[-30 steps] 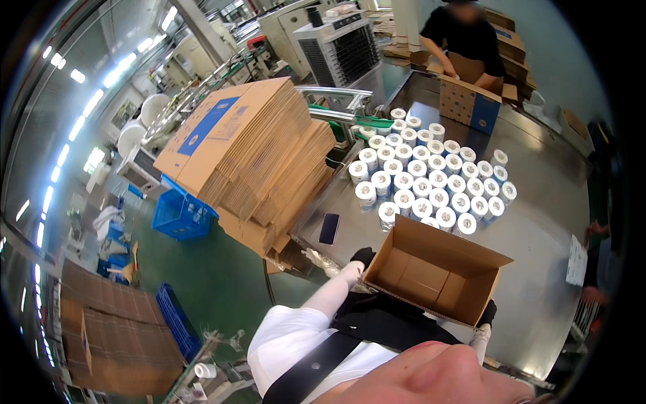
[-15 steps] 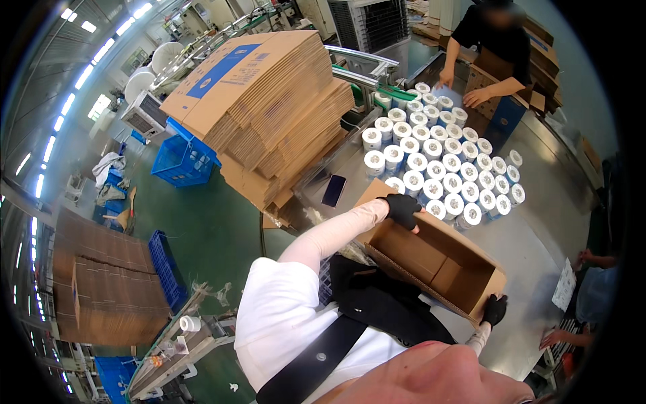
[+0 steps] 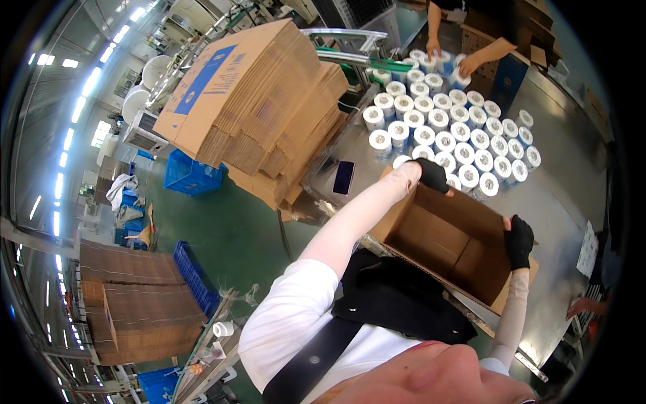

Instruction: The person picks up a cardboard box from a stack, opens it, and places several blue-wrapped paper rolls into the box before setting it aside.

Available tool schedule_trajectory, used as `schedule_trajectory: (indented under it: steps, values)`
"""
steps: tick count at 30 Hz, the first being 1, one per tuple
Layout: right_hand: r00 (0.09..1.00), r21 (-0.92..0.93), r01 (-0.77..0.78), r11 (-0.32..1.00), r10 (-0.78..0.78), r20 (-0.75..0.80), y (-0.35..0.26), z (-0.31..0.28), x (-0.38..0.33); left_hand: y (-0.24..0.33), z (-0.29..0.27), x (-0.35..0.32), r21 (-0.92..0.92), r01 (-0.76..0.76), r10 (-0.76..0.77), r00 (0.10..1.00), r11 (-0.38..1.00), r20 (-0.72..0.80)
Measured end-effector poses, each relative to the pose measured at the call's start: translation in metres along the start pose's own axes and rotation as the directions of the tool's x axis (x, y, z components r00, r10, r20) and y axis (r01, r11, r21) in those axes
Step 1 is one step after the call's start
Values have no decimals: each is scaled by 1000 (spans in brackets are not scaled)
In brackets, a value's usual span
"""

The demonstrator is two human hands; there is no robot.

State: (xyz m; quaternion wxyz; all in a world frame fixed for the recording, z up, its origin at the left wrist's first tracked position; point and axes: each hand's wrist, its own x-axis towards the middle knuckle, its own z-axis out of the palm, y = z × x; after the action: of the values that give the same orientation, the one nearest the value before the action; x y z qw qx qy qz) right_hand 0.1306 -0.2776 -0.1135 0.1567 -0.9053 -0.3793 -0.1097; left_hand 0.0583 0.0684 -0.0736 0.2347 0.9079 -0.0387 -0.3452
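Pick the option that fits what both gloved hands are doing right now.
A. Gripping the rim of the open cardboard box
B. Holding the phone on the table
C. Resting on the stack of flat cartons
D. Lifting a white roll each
A: the left hand and the right hand each grip a rim of the open cardboard box.

both hands wear black gloves: left hand point(image 3: 432, 175), right hand point(image 3: 519, 240). pale sleeves cover the forearms up from the gloves. a white short-sleeved shirt, a black apron and a black strap across the chest.
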Motion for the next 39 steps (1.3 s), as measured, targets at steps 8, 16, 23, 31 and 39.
schedule_trajectory:
  steps: [8, 16, 23, 31, 39]
  values:
    - [907, 36, -324, 946, 299, 296, 35, 54, 44, -50, -7, 93, -396, 75, -21, 990, 915, 140]
    - [740, 83, -364, 928, 234, 630, 41, 191, 89, -136, 75, 182, -550, -99, 66, 995, 829, -79]
    - [792, -193, -259, 947, 322, 519, 10, 268, 152, -187, 63, 212, -218, -65, -89, 772, 974, -630]
    - [618, -211, -446, 870, 470, 630, 46, 270, 170, -148, 81, 263, 241, -135, 244, 823, 961, -513]
    - [606, -357, -407, 841, 541, 583, 42, 297, 168, -126, 119, 277, 211, 43, 81, 836, 977, -542]
